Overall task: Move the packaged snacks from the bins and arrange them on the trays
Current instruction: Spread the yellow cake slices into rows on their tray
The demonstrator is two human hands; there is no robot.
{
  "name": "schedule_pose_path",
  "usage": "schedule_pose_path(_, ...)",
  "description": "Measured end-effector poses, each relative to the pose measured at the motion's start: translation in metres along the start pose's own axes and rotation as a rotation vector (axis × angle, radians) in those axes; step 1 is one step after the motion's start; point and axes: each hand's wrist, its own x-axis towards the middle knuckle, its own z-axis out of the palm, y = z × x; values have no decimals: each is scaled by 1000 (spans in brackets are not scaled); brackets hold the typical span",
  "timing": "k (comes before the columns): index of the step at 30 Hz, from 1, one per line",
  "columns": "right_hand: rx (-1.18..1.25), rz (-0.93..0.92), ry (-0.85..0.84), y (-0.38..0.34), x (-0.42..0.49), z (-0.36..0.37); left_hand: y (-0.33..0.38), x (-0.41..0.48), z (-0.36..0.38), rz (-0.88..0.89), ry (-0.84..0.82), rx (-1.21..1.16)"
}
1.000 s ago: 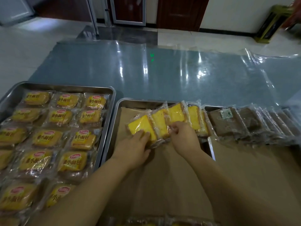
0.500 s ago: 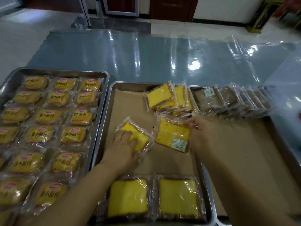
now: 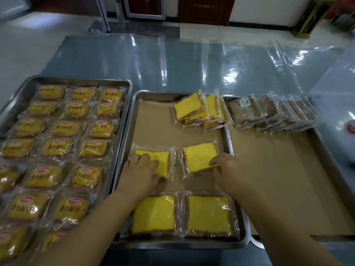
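Head view: your left hand (image 3: pixel 141 169) grips the left pack (image 3: pixel 156 160), fingers on top and thumb at its near edge. Your right hand (image 3: pixel 226 166) pinches the right edge of the right pack (image 3: pixel 197 159); both packs lie flat, side by side, midway down the paper-lined middle tray (image 3: pixel 153 131). Two near packs (image 3: pixel 209 214) sit at its near end and a leaning stack (image 3: pixel 197 110) in its far right corner, with the left tray (image 3: pixel 80 79) full of bread packs (image 3: pixel 57 146) and brown packs (image 3: pixel 269 112) across the right tray (image 3: pixel 278 179), all on the worktop (image 3: pixel 172 64).

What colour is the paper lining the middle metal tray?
Plain light brown paper lining; the head view shows it best.
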Motion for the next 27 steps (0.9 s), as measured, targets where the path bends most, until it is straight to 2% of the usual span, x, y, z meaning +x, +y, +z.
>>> schedule_pose_path(2, -57, 23, -85, -7, 0, 9, 1, -5, 3, 18, -10, -98)
schedule_pose_path(6, -273, 26, -470, -12, -4, 24, -2, -15, 13, 47, -136, -169)
schedule_pose_path(8, -358, 29, -542, -11, -8, 28, -3, -18, 15, 61, -168, -159)
schedule_pose_path(19, -435, 49, -448, -27, -33, 20, 4, -38, 20, 107, -216, -160)
schedule_pose_path(27, -123, 191, -247, -29, 9, -1, 2, -8, -5, 58, -77, -232)
